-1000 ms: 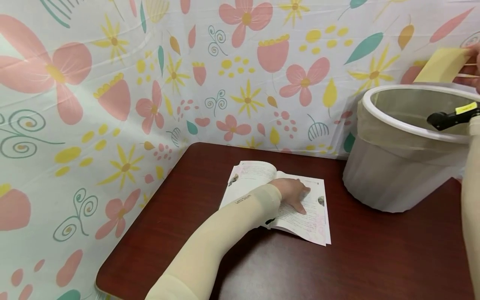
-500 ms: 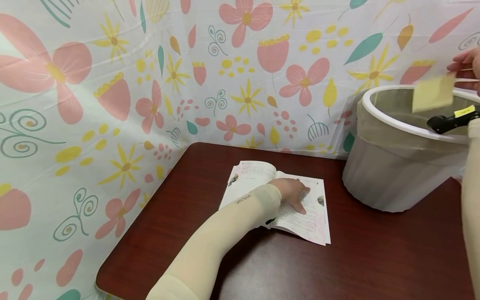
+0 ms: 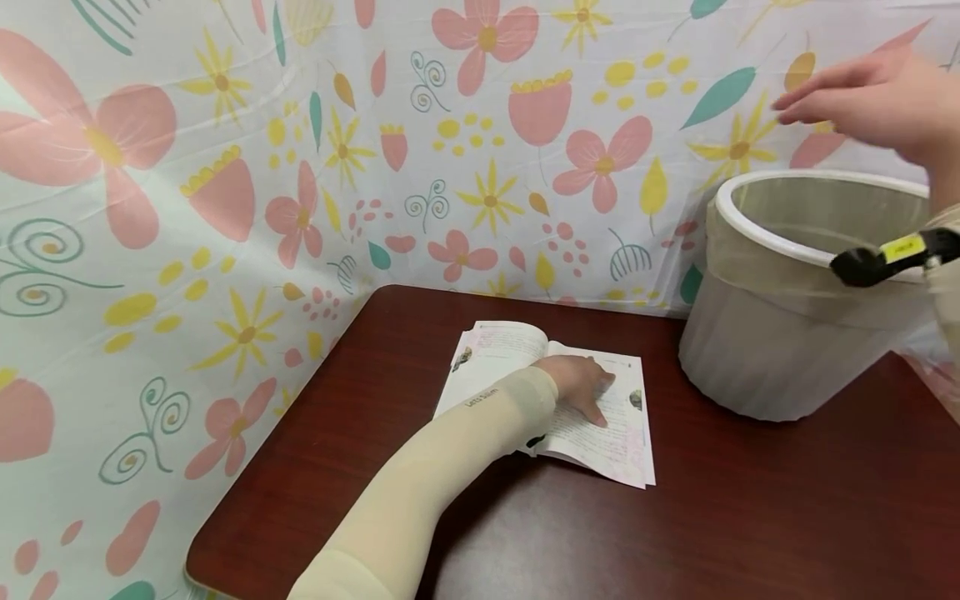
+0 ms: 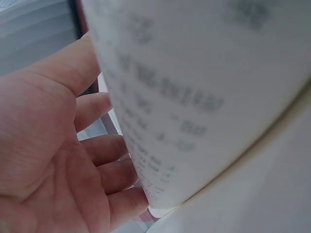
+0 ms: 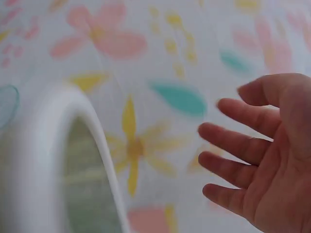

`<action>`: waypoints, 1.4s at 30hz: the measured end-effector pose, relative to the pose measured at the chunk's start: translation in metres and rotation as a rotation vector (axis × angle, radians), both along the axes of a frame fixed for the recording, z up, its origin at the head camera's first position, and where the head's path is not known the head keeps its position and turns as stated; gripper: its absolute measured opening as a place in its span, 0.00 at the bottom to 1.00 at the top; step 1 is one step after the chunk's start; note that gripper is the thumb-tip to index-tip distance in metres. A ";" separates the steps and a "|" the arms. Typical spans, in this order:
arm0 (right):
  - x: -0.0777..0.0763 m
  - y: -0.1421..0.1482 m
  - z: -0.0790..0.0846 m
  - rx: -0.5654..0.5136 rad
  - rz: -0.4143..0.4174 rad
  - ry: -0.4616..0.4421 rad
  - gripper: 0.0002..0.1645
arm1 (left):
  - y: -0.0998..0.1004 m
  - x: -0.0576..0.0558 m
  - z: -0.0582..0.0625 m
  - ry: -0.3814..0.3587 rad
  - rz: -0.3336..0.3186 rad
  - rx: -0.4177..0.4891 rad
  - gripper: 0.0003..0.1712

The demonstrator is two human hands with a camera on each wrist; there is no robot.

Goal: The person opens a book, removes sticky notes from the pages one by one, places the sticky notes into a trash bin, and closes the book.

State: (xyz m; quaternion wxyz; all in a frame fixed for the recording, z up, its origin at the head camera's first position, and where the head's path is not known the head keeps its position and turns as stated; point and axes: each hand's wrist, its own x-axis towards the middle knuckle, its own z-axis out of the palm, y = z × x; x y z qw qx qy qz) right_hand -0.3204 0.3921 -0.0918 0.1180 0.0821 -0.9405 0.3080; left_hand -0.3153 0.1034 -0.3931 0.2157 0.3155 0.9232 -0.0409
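An opened book (image 3: 495, 354) with printed pages lies on the dark red-brown table. My left hand (image 3: 577, 383) rests on its right page with the fingers spread. In the left wrist view the left hand (image 4: 63, 145) lies against a printed page (image 4: 204, 97) that fills much of the picture. Over the bin's far side, my right hand (image 3: 877, 100) is raised, its fingers extended and holding nothing. The right wrist view has the right hand (image 5: 262, 150) with parted fingers beside the white rim of the trash bin (image 5: 92, 111). No yellow slip is visible now.
A grey trash bin (image 3: 787, 350) lined with a translucent bag stands at the table's right rear. A black wrist strap (image 3: 892, 254) with a yellow label hangs over its rim. Flower-patterned cloth (image 3: 450, 150) covers the walls behind and left of the table (image 3: 712, 517).
The yellow slip has left my right hand, dropping over the bin, and is out of sight. My right hand has moved left and its fingers have straightened. The left hand stays on the book.
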 end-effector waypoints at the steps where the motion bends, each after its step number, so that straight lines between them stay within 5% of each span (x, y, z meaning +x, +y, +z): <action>1: 0.007 -0.014 -0.002 0.117 0.008 0.022 0.23 | -0.001 0.000 0.000 0.001 0.003 0.002 0.57; 4: 0.024 -0.050 -0.015 0.356 0.096 0.054 0.33 | -0.002 -0.001 0.000 0.004 0.009 0.017 0.57; 6: 0.036 -0.070 -0.032 0.429 0.167 0.079 0.30 | -0.003 -0.001 0.000 0.001 0.014 0.033 0.57; 10: 0.063 -0.106 -0.083 0.436 0.339 0.074 0.25 | -0.001 -0.002 -0.002 -0.008 0.026 0.059 0.57; 13: 0.068 -0.116 -0.127 0.398 0.448 0.005 0.24 | -0.001 -0.002 -0.001 -0.010 0.022 0.052 0.57; 18: 0.054 -0.111 -0.205 0.303 0.467 -0.168 0.26 | 0.000 -0.003 0.003 0.020 -0.042 0.008 0.58; 25: 0.034 -0.099 -0.292 0.276 0.340 -0.382 0.32 | 0.002 -0.006 0.003 0.019 -0.034 -0.009 0.59; 32: 0.033 -0.102 -0.320 0.264 0.258 -0.378 0.34 | -0.003 -0.010 -0.004 0.023 -0.002 0.020 0.57; 42: 0.036 -0.101 -0.328 0.221 0.216 -0.394 0.35 | -0.043 -0.003 0.004 -0.056 -0.013 0.159 0.54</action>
